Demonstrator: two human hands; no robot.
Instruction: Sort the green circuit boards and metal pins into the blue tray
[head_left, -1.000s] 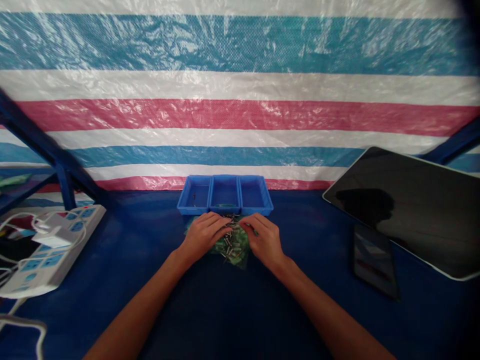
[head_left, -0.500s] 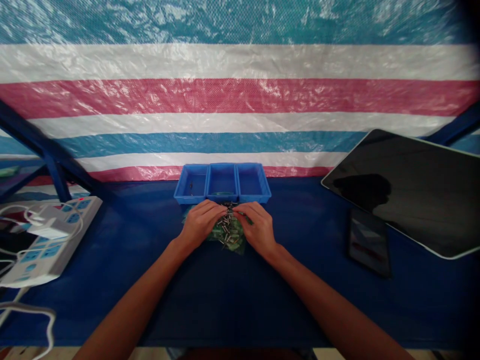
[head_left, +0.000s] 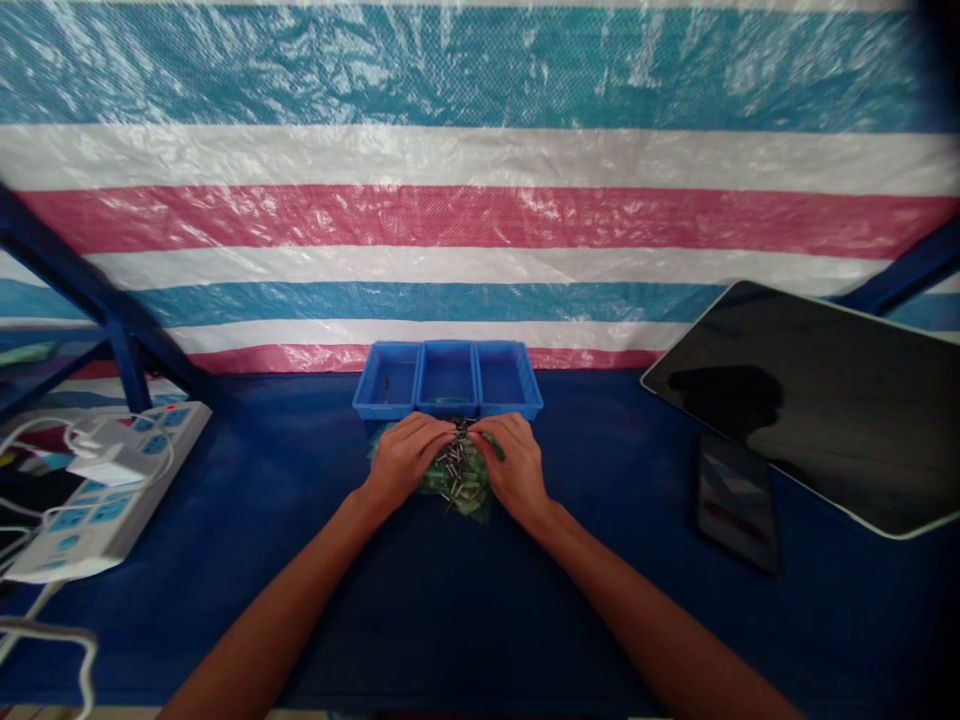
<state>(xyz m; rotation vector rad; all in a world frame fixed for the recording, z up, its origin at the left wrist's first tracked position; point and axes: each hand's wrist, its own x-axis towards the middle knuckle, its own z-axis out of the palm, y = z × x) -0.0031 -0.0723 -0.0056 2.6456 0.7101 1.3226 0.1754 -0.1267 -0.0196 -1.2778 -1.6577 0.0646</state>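
Small metal pieces (head_left: 453, 462) lie in a heap on a greenish plastic bag (head_left: 471, 496) on the blue table. My left hand (head_left: 405, 455) is at the left of the heap, its thumb and fingers pinched together at the top. From the right, my right hand (head_left: 514, 460) comes in with its fingertips closed in the same way, a small gap from the left ones. What the fingertips hold is too small to make out. Just behind the hands stands a blue three-part tray (head_left: 448, 410), with a small dark piece (head_left: 386, 384) in its left compartment.
A white power strip (head_left: 124, 535) with a charger (head_left: 116, 452) and cables is at the left. To the right lie a black phone (head_left: 739, 505) and a large dark screen (head_left: 840, 400). A striped plastic sheet (head_left: 480, 220) hangs behind the table.
The view has tilted up slightly, so the table and tray appear lower. Both hands remain over the heap, with only slight finger movement.
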